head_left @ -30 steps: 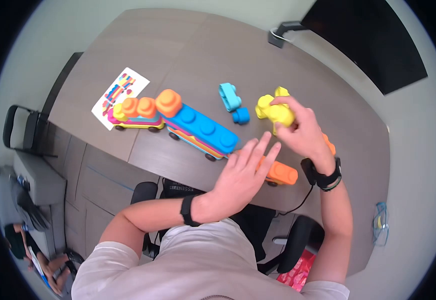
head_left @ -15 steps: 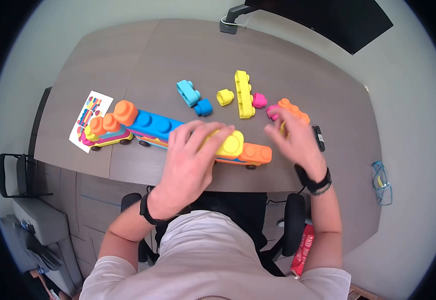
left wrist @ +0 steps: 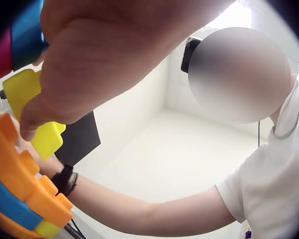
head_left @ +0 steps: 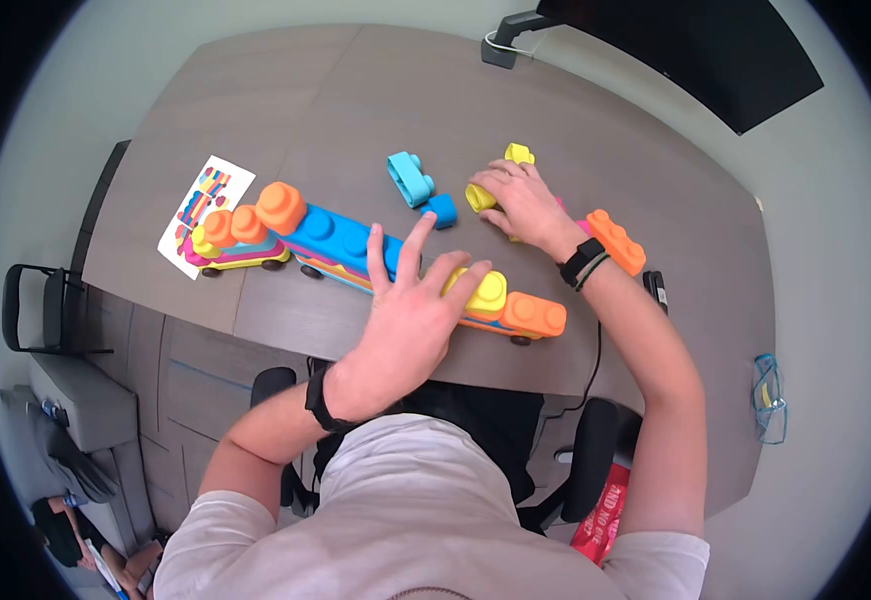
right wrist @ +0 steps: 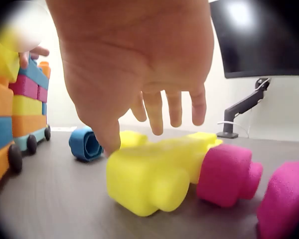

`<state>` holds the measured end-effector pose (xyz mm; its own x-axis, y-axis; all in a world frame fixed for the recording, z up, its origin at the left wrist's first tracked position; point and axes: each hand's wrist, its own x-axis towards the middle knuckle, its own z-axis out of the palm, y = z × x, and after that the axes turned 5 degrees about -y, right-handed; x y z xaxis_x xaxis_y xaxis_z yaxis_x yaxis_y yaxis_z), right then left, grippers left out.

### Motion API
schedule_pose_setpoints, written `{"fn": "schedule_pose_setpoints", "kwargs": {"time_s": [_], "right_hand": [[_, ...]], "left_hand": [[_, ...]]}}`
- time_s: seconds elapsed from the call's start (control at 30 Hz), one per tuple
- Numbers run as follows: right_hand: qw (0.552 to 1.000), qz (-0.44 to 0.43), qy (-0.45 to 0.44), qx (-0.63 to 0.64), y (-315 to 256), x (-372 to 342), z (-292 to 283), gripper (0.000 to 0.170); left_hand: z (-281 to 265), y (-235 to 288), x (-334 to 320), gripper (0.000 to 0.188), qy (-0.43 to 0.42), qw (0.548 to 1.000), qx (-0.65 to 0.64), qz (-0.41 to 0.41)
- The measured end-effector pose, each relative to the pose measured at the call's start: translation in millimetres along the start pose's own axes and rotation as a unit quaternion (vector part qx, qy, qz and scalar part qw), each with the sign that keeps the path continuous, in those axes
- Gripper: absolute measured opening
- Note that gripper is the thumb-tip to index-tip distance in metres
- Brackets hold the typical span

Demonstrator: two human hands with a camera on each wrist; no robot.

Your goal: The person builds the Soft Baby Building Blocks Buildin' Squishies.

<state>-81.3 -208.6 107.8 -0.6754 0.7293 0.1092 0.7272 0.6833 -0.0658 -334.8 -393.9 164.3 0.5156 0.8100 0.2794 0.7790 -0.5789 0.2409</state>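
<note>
My left hand (head_left: 401,325) spreads over a long toy train of building blocks, beside the blue block (head_left: 321,224) on top. In the left wrist view its thumb touches a yellow block (left wrist: 50,142) seated above the orange block (left wrist: 45,201). My right hand (head_left: 531,205) reaches down over a small yellow block (head_left: 479,198) on the table, fingertips and thumb right at its sides. In the right wrist view that small yellow block (right wrist: 133,139) lies behind a long yellow block (right wrist: 149,169), with a pink block (right wrist: 223,174) next to it.
A turquoise block (head_left: 411,180) and a small blue block (head_left: 441,210) lie mid-table. An orange block (head_left: 616,242) lies right, near a black device (head_left: 656,290) with a cable. A picture sheet (head_left: 206,215) lies left; a monitor (head_left: 696,60) overhangs the back.
A yellow block, at the right hand one second ago, now sits on the train by my left hand. My right hand has moved left and away from me, to the small yellow block. The head view has shifted.
</note>
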Motion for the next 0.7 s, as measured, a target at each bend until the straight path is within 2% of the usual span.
{"fn": "schedule_pose_setpoints", "kwargs": {"time_s": [0.1, 0.17, 0.2, 0.27, 0.43, 0.53, 0.6, 0.7], "right_hand": [[0.999, -0.031, 0.042, -0.008, -11, 4, -9, 0.053], [0.981, 0.058, 0.086, 0.161, -33, -6, -42, 0.050], [0.982, 0.052, 0.082, 0.165, -42, -9, -61, 0.050], [0.962, 0.126, 0.021, 0.241, -58, -26, -97, 0.050], [0.975, 0.113, -0.040, 0.189, -84, -83, -142, 0.049], [0.975, 0.098, -0.077, 0.183, -95, -110, -136, 0.051], [0.978, 0.122, -0.098, 0.138, -109, -120, -127, 0.053], [0.983, 0.083, -0.053, 0.157, -116, -127, -85, 0.056]], "left_hand": [[6, 2, 0, 0.050, 0.030, 0.999, -0.018, -0.012], [4, 4, -1, 0.046, 0.028, 0.999, -0.027, -0.013], [3, 3, 0, 0.042, 0.033, 0.999, -0.036, -0.006], [10, 3, -1, 0.039, 0.036, 0.999, -0.027, -0.001], [8, 2, -2, 0.034, 0.066, 0.996, -0.053, 0.006], [8, -2, -2, 0.033, 0.067, 0.997, -0.021, 0.018], [16, -1, 2, 0.033, 0.075, 0.996, -0.036, 0.019], [22, 0, 0, 0.034, 0.087, 0.996, -0.025, 0.010]]}}
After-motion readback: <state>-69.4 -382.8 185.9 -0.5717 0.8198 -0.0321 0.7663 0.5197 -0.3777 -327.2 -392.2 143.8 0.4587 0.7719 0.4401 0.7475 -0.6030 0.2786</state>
